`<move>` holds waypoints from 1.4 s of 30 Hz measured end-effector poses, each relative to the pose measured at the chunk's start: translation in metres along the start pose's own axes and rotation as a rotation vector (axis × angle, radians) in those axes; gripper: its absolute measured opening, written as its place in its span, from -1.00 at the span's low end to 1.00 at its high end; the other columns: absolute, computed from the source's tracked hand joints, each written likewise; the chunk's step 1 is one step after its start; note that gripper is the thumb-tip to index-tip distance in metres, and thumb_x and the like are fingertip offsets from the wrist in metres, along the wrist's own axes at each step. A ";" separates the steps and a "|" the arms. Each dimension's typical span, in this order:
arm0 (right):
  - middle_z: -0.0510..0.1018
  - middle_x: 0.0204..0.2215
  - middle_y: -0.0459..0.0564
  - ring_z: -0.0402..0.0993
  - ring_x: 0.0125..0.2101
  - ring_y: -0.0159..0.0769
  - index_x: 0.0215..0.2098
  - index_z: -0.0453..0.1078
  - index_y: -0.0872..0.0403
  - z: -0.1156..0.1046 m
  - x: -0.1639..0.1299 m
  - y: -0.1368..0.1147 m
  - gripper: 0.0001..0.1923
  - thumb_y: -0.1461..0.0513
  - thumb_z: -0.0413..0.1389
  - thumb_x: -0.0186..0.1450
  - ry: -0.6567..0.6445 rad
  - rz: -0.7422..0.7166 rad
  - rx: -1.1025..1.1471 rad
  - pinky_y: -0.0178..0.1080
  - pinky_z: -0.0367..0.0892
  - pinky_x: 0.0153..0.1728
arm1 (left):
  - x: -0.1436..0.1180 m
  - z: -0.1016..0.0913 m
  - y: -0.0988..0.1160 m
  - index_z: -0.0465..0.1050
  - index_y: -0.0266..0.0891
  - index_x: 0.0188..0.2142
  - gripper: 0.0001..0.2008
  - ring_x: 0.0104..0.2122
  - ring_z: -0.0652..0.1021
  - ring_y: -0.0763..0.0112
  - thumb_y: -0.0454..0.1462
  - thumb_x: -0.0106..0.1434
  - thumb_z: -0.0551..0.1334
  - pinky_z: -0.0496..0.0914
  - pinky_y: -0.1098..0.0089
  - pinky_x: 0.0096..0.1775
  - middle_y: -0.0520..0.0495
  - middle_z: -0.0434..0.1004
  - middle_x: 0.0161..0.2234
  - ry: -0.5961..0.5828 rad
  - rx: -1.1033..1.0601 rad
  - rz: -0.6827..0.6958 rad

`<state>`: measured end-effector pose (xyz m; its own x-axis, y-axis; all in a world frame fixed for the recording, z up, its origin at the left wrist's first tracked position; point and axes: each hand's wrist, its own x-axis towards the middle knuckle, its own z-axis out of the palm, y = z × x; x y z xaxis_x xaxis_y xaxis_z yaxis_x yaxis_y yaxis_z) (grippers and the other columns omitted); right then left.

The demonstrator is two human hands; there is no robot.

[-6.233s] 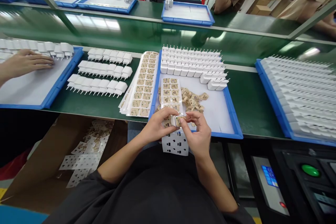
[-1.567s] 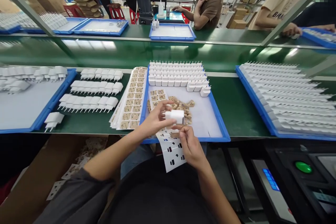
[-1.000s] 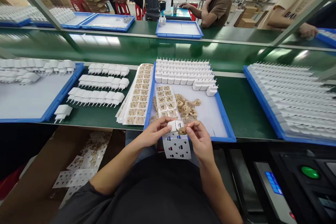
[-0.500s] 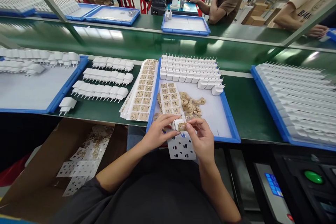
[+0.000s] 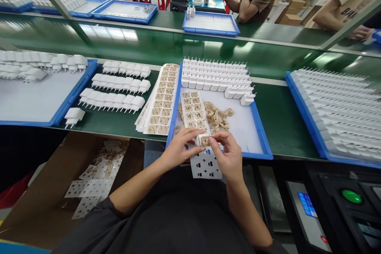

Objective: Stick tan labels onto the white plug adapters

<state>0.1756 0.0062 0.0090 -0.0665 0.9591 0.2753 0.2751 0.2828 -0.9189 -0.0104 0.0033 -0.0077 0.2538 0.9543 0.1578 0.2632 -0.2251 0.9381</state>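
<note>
A long green counter (image 5: 276, 111) runs across a factory line, set with blue trays, and other people sit at work on its far side. At its near edge both of the person's hands meet over the rim of the middle blue tray (image 5: 262, 129). The left hand (image 5: 178, 149) is clamped on a small white charger plug (image 5: 200, 140), thumb and fingers round its body, holding it just above the tray's front rim. The right hand (image 5: 228, 154) is pinched together at the plug's face, pressing a tan sticker (image 5: 205, 141) onto it — the sticker seems to lie on the face already, so I judge the step in hand to be the sticking-down itself.

Just below the hands hangs a white backing sheet (image 5: 206, 165) with its stickers gone. Beyond them in the tray lie a sheet of tan stickers (image 5: 193, 109), a loose heap of tan pieces (image 5: 218, 115), and rows of unlabelled plugs (image 5: 214, 77). To the left, a stack of sticker sheets (image 5: 160, 101) and rows of laid-down plugs (image 5: 114, 91).

The next move calls for a firm rub at the edges so the sticker sits flat and square — then a free place for the plug among the rows on the left.
</note>
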 end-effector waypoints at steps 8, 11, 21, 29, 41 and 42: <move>0.58 -0.31 -0.07 0.53 -0.36 -0.30 -0.20 0.41 -0.02 0.005 -0.002 -0.005 -0.90 0.17 0.22 0.35 0.056 -0.061 -0.165 -0.18 0.49 -0.27 | 0.000 0.000 -0.001 0.49 -0.09 0.16 -0.55 0.05 0.51 0.15 -0.14 0.29 0.36 0.56 0.30 -0.13 -0.19 0.50 0.09 0.007 0.013 0.005; 0.57 -0.33 -0.09 0.52 -0.39 -0.30 -0.21 0.40 -0.03 0.008 -0.003 -0.007 -0.90 0.18 0.23 0.34 0.081 -0.097 -0.219 -0.19 0.49 -0.32 | 0.000 0.001 -0.002 0.50 -0.08 0.15 -0.55 0.05 0.51 0.13 -0.14 0.29 0.36 0.56 0.27 -0.10 -0.19 0.51 0.08 0.013 0.019 0.010; 0.57 -0.35 -0.03 0.51 -0.33 -0.20 -0.15 0.39 -0.03 0.010 -0.002 -0.010 -0.90 0.20 0.20 0.37 0.094 -0.252 -0.426 -0.14 0.47 -0.29 | 0.000 0.001 -0.002 0.54 -0.06 0.11 -0.58 0.05 0.50 0.12 -0.13 0.27 0.38 0.56 0.25 -0.11 -0.17 0.54 0.06 0.032 0.008 0.000; 0.55 -0.13 0.05 0.52 -0.11 -0.19 -0.12 0.44 -0.02 0.003 0.004 0.001 -0.86 0.14 0.15 0.39 0.016 0.058 -0.053 -0.17 0.52 -0.19 | -0.002 0.004 -0.005 0.52 -0.07 0.09 -0.58 0.15 0.47 0.12 -0.21 0.22 0.42 0.59 0.22 -0.05 -0.17 0.49 0.12 0.078 -0.119 -0.003; 0.59 -0.10 0.01 0.54 -0.01 -0.17 -0.26 0.44 -0.02 0.028 0.005 0.007 -0.95 0.20 0.20 0.30 -0.050 0.188 0.352 -0.14 0.49 -0.03 | -0.001 0.005 -0.004 0.52 -0.11 0.00 -0.65 0.10 0.49 0.11 -0.25 0.21 0.42 0.53 0.13 0.01 -0.20 0.49 0.04 0.153 0.037 0.104; 0.59 -0.11 0.01 0.55 -0.02 -0.18 -0.27 0.44 -0.02 0.029 0.005 0.008 -0.95 0.20 0.20 0.29 -0.042 0.188 0.355 -0.14 0.49 -0.03 | -0.001 0.005 -0.004 0.52 -0.11 -0.01 -0.66 0.10 0.49 0.11 -0.25 0.21 0.42 0.51 0.11 0.03 -0.20 0.49 0.04 0.156 0.041 0.110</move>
<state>0.1499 0.0134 -0.0048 -0.0873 0.9923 0.0879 -0.0613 0.0828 -0.9947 -0.0073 0.0020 -0.0128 0.1364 0.9416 0.3079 0.2799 -0.3348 0.8998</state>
